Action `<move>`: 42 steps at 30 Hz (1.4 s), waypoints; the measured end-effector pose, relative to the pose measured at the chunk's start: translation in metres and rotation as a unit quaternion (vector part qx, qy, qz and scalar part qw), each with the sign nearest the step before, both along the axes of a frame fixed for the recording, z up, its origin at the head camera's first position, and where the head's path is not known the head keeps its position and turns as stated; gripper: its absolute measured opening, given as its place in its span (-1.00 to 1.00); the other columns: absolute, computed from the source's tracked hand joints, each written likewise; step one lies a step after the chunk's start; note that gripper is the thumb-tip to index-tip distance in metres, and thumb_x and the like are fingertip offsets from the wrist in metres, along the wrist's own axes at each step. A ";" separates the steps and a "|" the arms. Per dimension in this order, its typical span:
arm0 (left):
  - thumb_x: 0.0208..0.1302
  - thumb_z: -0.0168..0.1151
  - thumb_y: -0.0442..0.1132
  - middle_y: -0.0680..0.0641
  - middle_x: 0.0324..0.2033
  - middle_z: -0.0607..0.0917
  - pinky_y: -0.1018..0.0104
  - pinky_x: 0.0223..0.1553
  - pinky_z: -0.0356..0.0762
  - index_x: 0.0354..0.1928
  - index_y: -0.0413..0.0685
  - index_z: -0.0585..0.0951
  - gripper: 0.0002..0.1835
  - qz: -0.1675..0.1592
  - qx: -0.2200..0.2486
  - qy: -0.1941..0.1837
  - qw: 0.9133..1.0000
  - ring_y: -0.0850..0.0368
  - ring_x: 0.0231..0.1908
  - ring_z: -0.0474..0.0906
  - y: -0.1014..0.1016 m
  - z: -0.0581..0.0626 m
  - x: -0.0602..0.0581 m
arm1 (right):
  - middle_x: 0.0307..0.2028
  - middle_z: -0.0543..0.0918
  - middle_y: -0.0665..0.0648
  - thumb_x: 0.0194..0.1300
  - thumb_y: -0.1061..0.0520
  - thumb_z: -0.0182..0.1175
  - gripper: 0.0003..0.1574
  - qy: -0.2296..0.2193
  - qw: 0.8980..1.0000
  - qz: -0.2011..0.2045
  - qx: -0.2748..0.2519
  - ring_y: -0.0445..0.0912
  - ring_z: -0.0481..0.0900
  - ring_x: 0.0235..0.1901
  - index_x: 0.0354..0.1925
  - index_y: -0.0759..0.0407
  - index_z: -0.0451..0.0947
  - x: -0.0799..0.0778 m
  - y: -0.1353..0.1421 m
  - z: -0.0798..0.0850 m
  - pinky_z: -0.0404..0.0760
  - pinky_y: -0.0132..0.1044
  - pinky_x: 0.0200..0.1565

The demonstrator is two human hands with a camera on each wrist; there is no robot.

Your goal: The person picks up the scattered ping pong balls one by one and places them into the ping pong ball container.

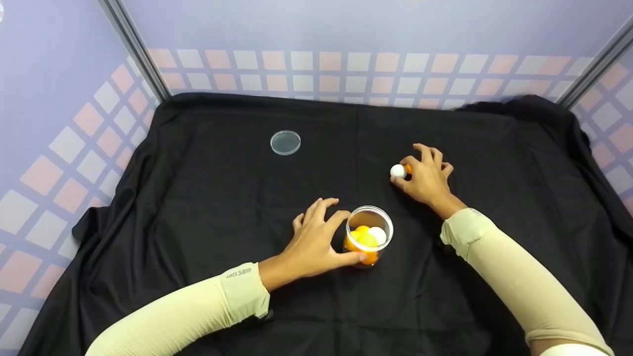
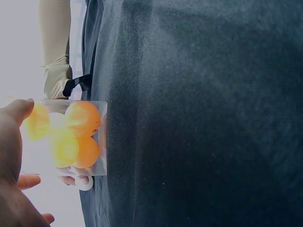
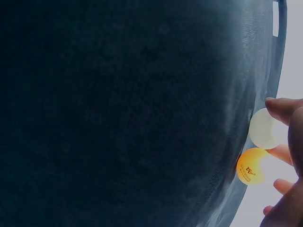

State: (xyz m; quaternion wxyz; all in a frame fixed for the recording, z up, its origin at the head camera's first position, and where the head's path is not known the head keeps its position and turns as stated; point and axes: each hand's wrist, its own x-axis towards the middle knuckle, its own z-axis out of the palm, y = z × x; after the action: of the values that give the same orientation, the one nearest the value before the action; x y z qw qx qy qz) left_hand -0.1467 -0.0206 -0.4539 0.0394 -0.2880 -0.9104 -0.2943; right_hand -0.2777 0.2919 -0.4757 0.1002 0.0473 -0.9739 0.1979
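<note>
A clear plastic jar (image 1: 366,217) without a lid stands upright on the black cloth, holding several orange, yellow and white ping-pong balls (image 2: 82,119). My left hand (image 1: 315,242) grips it from the left, thumb on the near side and index finger by the rim, the other fingers spread away. Farther back and to the right, my right hand (image 1: 426,178) pinches a white ping-pong ball (image 3: 262,128) between thumb and index finger. An orange ping-pong ball (image 3: 252,166) lies right beside the white one, partly hidden behind the fingers in the head view.
A round clear lid (image 1: 286,143) lies flat at the back, left of the middle. Wrinkled black cloth (image 1: 222,178) covers the table and drapes over its edges. Walls with a pink and white tile pattern (image 1: 301,74) close off the back and sides.
</note>
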 end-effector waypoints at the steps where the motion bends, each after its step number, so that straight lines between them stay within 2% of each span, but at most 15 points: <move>1: -0.02 0.37 0.51 -0.10 0.44 0.33 -0.44 0.23 0.18 0.26 0.26 0.51 -0.15 0.000 0.000 -0.001 1.000 -0.31 0.51 0.12 0.000 0.000 0.000 | 0.50 0.19 0.25 0.16 -0.21 0.45 -0.42 0.001 1.000 0.000 0.000 0.31 -0.01 0.46 0.02 0.10 0.65 0.000 0.000 0.000 0.02 0.48 0.16; 18: -0.03 0.38 0.51 -0.10 0.43 0.35 -0.46 0.22 0.20 0.25 0.25 0.52 -0.15 0.002 0.001 0.006 1.000 -0.32 0.50 0.15 0.000 0.000 0.000 | 0.51 0.19 0.24 0.18 -0.22 0.43 -0.43 0.001 1.000 0.000 0.000 0.30 -0.01 0.46 0.00 0.10 0.64 0.002 -0.001 0.000 0.02 0.49 0.17; 26: -0.03 0.37 0.52 -0.09 0.43 0.34 -0.46 0.22 0.19 0.25 0.25 0.52 -0.15 0.001 -0.001 0.004 1.000 -0.33 0.50 0.14 0.000 0.000 0.000 | 0.51 0.20 0.22 0.17 -0.23 0.43 -0.45 0.009 1.000 0.008 -0.007 0.28 -0.01 0.47 -0.02 0.07 0.65 0.007 -0.002 0.002 0.02 0.47 0.19; 32: -0.03 0.38 0.51 -0.10 0.44 0.34 -0.44 0.22 0.19 0.25 0.25 0.51 -0.15 0.000 -0.002 0.005 1.000 -0.33 0.50 0.14 0.000 0.001 0.000 | 0.51 0.22 0.19 0.15 -0.25 0.45 -0.44 0.025 0.999 0.019 -0.008 0.27 0.01 0.48 -0.02 0.03 0.66 0.016 -0.006 0.009 0.06 0.44 0.18; 42: -0.04 0.39 0.50 -0.11 0.43 0.35 -0.47 0.22 0.20 0.25 0.24 0.52 -0.15 0.001 -0.001 0.009 1.000 -0.33 0.49 0.16 0.000 0.001 0.000 | 0.48 0.26 0.14 0.10 -0.27 0.48 -0.46 0.080 0.995 0.062 -0.012 0.23 0.07 0.46 -0.08 -0.01 0.67 0.042 -0.025 0.029 0.12 0.34 0.14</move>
State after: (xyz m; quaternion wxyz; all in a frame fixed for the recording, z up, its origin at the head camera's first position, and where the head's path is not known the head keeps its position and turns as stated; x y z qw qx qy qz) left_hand -0.1468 -0.0203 -0.4530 0.0474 -0.2892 -0.9108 -0.2907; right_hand -0.2359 0.2673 -0.4471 0.1657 0.1220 -0.9557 0.2107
